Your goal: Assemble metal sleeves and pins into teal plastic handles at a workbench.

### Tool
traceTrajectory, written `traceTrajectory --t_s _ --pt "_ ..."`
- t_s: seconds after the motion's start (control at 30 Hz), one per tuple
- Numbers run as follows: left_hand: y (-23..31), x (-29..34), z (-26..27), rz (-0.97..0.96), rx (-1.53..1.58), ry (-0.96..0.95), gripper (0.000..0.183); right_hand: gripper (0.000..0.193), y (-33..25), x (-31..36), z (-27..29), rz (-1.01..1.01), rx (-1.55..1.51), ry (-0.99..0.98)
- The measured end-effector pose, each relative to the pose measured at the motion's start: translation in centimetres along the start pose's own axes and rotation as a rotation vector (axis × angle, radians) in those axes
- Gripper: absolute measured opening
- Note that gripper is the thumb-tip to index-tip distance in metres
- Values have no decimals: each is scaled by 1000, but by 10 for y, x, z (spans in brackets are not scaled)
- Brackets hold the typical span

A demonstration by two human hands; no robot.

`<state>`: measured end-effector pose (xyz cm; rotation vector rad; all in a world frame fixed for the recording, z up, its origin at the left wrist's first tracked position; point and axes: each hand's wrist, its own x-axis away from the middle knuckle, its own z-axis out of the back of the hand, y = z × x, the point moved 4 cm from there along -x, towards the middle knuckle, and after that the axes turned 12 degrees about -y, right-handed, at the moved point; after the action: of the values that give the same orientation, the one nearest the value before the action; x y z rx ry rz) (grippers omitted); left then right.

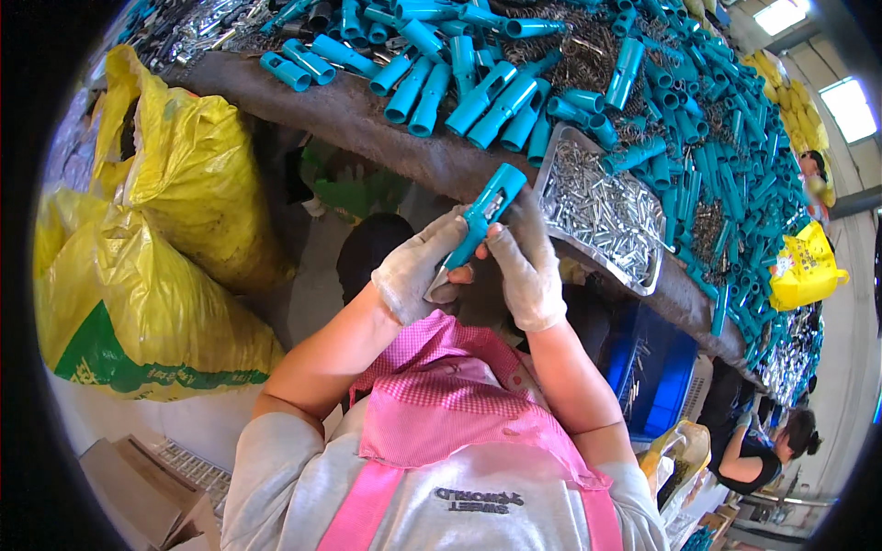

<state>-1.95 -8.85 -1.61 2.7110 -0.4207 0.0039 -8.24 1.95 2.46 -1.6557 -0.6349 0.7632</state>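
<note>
A teal plastic tube with a cut-out slot point(480, 219) is held tilted in front of my apron. My left hand point(421, 260), in a whitish glove with bare fingertips, is closed around its lower part. A shiny metal piece point(436, 286) sticks out at the lower end, beside my left palm. My right hand point(528, 275), gloved the same way, pinches the tube's side with its fingertips; one raised finger is smeared by motion. Just beyond my right hand, a metal tray point(650, 275) full of small silvery pins sits at the table edge.
Many teal tubes point(501, 101) and thin springs cover the dark worktable point(367, 124). Bulging yellow sacks point(156, 303) stand at the left. Below the table at right is a blue crate point(657, 367). A yellow bag point(804, 266) lies farther along, where another person point(767, 450) works.
</note>
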Motion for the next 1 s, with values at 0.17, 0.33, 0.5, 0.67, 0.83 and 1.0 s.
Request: traceTrajectory --t_s 0.17,0.33,0.5,0.67,0.83,1.0 --pt "-16 6 -9 -24 -192 87 38 36 20 15 1 -174 -371 38" --pt "-29 11 -16 -87 -329 11 40 44 19 30 -3 -169 -601 -74" --pt "-41 7 -16 -67 -276 -12 41 45 23 40 1 -77 -668 -1" --pt "-53 8 -8 -57 -193 35 42 43 22 49 3 -137 -285 159" --pt "-56 7 6 -41 -253 -177 52 40 25 54 10 -242 -574 50" --pt "-58 12 6 -256 -1411 -274 73 42 28 55 15 -231 -612 111"
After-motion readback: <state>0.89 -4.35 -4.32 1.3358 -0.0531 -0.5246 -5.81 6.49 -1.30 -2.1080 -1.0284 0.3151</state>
